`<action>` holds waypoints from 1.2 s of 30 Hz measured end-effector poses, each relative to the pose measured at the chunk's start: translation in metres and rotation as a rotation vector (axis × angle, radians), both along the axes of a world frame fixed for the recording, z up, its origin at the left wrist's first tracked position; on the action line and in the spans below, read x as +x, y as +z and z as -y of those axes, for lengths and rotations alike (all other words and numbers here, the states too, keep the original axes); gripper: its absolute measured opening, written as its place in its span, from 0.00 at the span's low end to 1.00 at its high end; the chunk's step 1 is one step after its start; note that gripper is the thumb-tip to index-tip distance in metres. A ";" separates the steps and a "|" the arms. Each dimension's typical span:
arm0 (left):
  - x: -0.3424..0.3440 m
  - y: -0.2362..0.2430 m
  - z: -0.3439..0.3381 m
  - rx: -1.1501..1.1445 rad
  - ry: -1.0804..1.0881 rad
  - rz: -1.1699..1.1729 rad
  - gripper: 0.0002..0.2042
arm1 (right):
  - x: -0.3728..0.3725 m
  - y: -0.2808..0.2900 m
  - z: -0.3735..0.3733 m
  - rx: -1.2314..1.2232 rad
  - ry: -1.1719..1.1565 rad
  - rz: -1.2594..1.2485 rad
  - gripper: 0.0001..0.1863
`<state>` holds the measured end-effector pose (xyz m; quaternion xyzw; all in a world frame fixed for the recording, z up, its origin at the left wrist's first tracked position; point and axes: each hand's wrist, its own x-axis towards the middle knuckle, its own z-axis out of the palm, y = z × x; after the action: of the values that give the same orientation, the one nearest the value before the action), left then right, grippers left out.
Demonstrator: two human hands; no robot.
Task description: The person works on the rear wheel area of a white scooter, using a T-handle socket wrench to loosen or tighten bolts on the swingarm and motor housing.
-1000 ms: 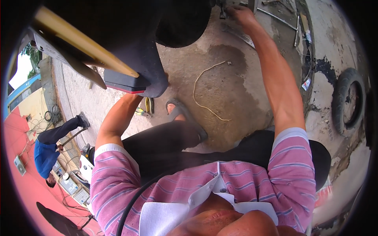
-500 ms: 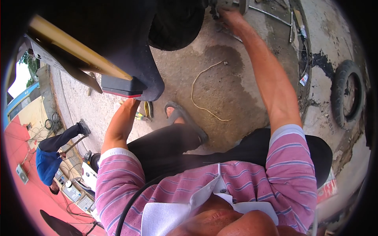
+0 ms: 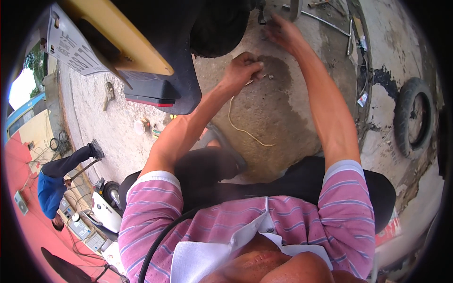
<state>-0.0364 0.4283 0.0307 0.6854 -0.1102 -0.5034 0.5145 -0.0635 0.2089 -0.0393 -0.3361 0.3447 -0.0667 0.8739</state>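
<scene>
My left hand (image 3: 242, 71) hangs over the concrete floor with its fingers curled; whatever may be inside them is hidden. Behind it the upper part of a thin pale cord (image 3: 241, 129) lies on the ground. My right hand (image 3: 284, 36) is beside a dark metal part (image 3: 261, 14) low on a vehicle, its fingers apart and somewhat blurred. Above my left arm hangs the vehicle's rear: a black tire (image 3: 219, 35), a dark mudguard (image 3: 186, 89), a red-edged reflector (image 3: 150, 94), a yellow panel (image 3: 122, 37) and a white number plate (image 3: 78, 49).
A loose tire (image 3: 401, 118) lies at the right. Metal rods (image 3: 325, 20) rest at the far right. Pliers (image 3: 109, 94) and a small round container (image 3: 140, 126) are on the floor at left. Further left, a person in blue (image 3: 49, 191) stands near a white scooter (image 3: 104, 212).
My left hand has come out from under the reflector and moved right and away from me, over the cord. My right hand has drawn slightly back from the metal part. The vehicle's rear looks shifted.
</scene>
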 end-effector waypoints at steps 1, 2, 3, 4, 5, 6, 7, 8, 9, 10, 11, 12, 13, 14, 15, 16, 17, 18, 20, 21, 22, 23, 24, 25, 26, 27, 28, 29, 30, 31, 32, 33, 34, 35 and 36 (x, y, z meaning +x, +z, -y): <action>-0.001 -0.002 0.012 -0.043 0.062 0.030 0.13 | -0.011 -0.005 0.003 -0.084 0.127 -0.044 0.16; -0.002 -0.004 0.022 -0.047 0.070 0.027 0.13 | -0.019 -0.010 0.005 -0.167 0.254 -0.088 0.16; -0.001 -0.007 0.030 -0.077 0.137 0.051 0.13 | -0.026 -0.006 0.001 -0.171 0.265 -0.090 0.16; 0.001 -0.009 0.035 -0.104 0.207 0.078 0.12 | -0.035 0.001 -0.006 -0.230 0.317 -0.102 0.16; 0.003 -0.010 0.038 -0.137 0.245 0.086 0.11 | -0.041 0.009 -0.012 -0.289 0.368 -0.113 0.15; 0.004 -0.011 0.044 -0.141 0.247 0.085 0.11 | -0.047 0.014 -0.011 -0.293 0.370 -0.115 0.15; 0.005 -0.011 0.049 -0.134 0.256 0.115 0.10 | -0.051 0.019 -0.009 -0.273 0.419 -0.090 0.15; 0.005 -0.012 0.053 -0.126 0.266 0.147 0.10 | -0.055 0.025 -0.007 -0.251 0.468 -0.065 0.15; 0.005 -0.012 0.057 -0.129 0.265 0.147 0.10 | -0.058 0.034 -0.007 -0.254 0.467 -0.065 0.15; 0.005 -0.013 0.059 -0.134 0.278 0.178 0.09 | -0.059 0.044 -0.008 -0.241 0.462 -0.053 0.14; 0.005 -0.013 0.062 -0.140 0.292 0.209 0.09 | -0.059 0.049 -0.009 -0.229 0.457 -0.040 0.14; 0.005 -0.013 0.066 -0.144 0.287 0.209 0.09 | -0.060 0.049 -0.006 -0.232 0.452 -0.041 0.14; 0.005 -0.013 0.071 -0.145 0.299 0.220 0.09 | -0.060 0.047 -0.003 -0.253 0.436 -0.033 0.13; 0.005 -0.013 0.074 -0.145 0.311 0.231 0.09 | -0.059 0.045 -0.001 -0.274 0.420 -0.024 0.13; 0.006 -0.011 0.076 -0.148 0.311 0.230 0.09 | -0.058 0.043 0.000 -0.277 0.420 -0.026 0.13; 0.007 -0.010 0.078 -0.149 0.279 0.225 0.11 | -0.057 0.041 0.002 -0.264 0.354 -0.022 0.14; 0.008 -0.009 0.080 -0.149 0.246 0.220 0.14 | -0.057 0.039 0.003 -0.251 0.287 -0.017 0.14; 0.011 -0.011 0.078 -0.149 0.251 0.221 0.14 | -0.055 0.041 0.001 -0.251 0.292 -0.015 0.14; 0.018 -0.016 0.075 -0.185 0.216 0.193 0.13 | -0.050 0.046 -0.003 -0.236 0.248 -0.040 0.15; 0.019 -0.016 0.075 -0.186 0.216 0.193 0.13 | -0.050 0.044 -0.002 -0.237 0.247 -0.040 0.15; 0.020 -0.016 0.075 -0.180 0.215 0.190 0.12 | -0.049 0.041 -0.001 -0.230 0.267 -0.022 0.14; 0.020 -0.016 0.075 -0.174 0.214 0.186 0.12 | -0.048 0.039 0.001 -0.223 0.286 -0.004 0.14; 0.021 -0.017 0.075 -0.175 0.214 0.186 0.12 | -0.047 0.037 0.002 -0.225 0.287 -0.005 0.14; 0.021 -0.017 0.075 -0.193 0.214 0.185 0.12 | -0.047 0.035 0.004 -0.227 0.301 -0.010 0.13; 0.021 -0.018 0.076 -0.210 0.213 0.183 0.11 | -0.047 0.032 0.005 -0.229 0.316 -0.015 0.12; 0.020 -0.018 0.076 -0.211 0.216 0.183 0.11 | -0.047 0.033 0.005 -0.230 0.319 -0.015 0.12; 0.019 -0.019 0.076 -0.207 0.227 0.203 0.11 | -0.047 0.034 0.005 -0.222 0.308 0.004 0.12; 0.019 -0.019 0.076 -0.202 0.238 0.222 0.11 | -0.047 0.035 0.005 -0.214 0.298 0.023 0.12; 0.019 -0.021 0.075 -0.203 0.240 0.222 0.11 | -0.046 0.035 0.004 -0.215 0.299 0.023 0.12; 0.020 -0.023 0.074 -0.191 0.219 0.278 0.11 | -0.045 0.035 0.004 -0.212 0.255 0.023 0.12; 0.020 -0.025 0.072 -0.178 0.197 0.334 0.12 | -0.043 0.035 0.003 -0.209 0.211 0.023 0.12; 0.020 -0.027 0.072 -0.178 0.196 0.333 0.12 | -0.042 0.032 0.004 -0.210 0.209 0.022 0.12; 0.020 -0.029 0.072 -0.194 0.212 0.298 0.12 | -0.039 0.029 0.005 -0.237 0.166 0.034 0.13; 0.021 -0.030 0.071 -0.210 0.227 0.263 0.13 | -0.037 0.027 0.006 -0.264 0.123 0.046 0.13; 0.021 -0.029 0.071 -0.209 0.228 0.263 0.13 | -0.036 0.027 0.004 -0.263 0.124 0.045 0.13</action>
<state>-0.0157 0.3573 0.0019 0.6961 -0.1495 -0.3339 0.6178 -0.0995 0.2044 -0.0119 -0.4667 0.2917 -0.0646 0.8324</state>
